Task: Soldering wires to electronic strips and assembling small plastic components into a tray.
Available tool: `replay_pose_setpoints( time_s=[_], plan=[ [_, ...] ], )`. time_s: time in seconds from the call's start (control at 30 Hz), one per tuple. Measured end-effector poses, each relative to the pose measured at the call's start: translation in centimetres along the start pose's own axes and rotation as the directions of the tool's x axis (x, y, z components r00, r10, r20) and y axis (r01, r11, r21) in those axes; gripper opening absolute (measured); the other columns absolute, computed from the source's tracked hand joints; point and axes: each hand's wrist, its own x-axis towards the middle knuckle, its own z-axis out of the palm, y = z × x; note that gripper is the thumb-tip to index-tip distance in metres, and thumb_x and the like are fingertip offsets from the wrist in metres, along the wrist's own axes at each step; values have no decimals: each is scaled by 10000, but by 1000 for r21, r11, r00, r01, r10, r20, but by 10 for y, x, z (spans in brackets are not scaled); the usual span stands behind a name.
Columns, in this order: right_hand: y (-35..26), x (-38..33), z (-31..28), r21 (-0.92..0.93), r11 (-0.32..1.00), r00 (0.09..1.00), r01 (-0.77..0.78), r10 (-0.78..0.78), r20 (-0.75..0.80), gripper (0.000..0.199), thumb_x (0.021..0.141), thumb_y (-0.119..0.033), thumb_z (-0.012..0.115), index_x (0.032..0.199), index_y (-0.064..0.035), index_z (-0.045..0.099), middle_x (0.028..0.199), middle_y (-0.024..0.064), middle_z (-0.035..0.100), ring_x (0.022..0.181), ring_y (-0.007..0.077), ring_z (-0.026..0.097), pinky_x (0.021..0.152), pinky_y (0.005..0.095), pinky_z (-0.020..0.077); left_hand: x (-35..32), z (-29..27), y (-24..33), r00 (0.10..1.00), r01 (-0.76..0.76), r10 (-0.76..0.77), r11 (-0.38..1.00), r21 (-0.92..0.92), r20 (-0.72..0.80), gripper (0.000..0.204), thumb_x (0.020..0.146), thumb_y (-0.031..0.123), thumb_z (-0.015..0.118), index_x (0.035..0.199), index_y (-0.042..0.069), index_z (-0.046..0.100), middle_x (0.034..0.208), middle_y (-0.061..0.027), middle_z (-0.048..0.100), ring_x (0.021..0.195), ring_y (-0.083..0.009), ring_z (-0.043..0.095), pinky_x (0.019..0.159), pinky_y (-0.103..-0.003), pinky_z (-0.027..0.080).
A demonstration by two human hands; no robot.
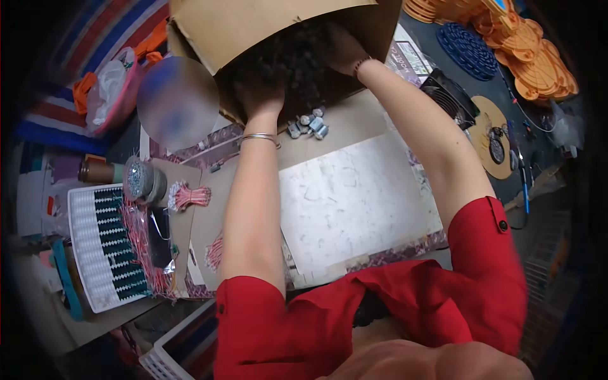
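Observation:
A brown cardboard box point(272, 28) stands tilted at the far side of the worktable, its opening facing me. Inside is a heap of small black parts point(288, 60), blurred, some of them hanging over the lower edge. Both my hands reach into the opening. My left hand point(261, 98) is at the left side of the heap, its fingers lost in shadow. On the heap's right side is my right hand point(345, 54), its fingers hidden among the black parts. Just below the box lie several small silver-blue components point(309, 125).
A white sheet point(354, 196) covers the table before me. To the left are a white tray point(82, 247) of green parts, a wire spool point(139, 177) and pink-wire bundles point(190, 196). Orange plastic pieces point(532, 57), a blue coil point(467, 50) and a black fan point(448, 98) lie right.

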Motion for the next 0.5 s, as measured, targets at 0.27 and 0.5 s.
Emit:
replay_pose_setpoints(
  time_s=[0.27,0.5],
  plan=[
    [-34,19,36,-262,964,929,-45,137,344,526,905,-537,550,1274,-166,606,1323,186,587,1215,399,550,1029,484,449,-11,3,-19,989,86,-46,951,-297,140,528,925,359,596,1343,43,540,1328,-147,579,1203,-303,547,1023,-452,434],
    [-41,-35,-22,16,915,814,-402,349,464,443,841,-376,633,1146,-58,678,1030,174,716,957,310,682,860,373,537,-29,-4,40,817,550,-62,383,-742,573,301,842,113,711,1115,-7,667,1131,-88,671,1016,-180,616,851,-307,513]
  ],
)
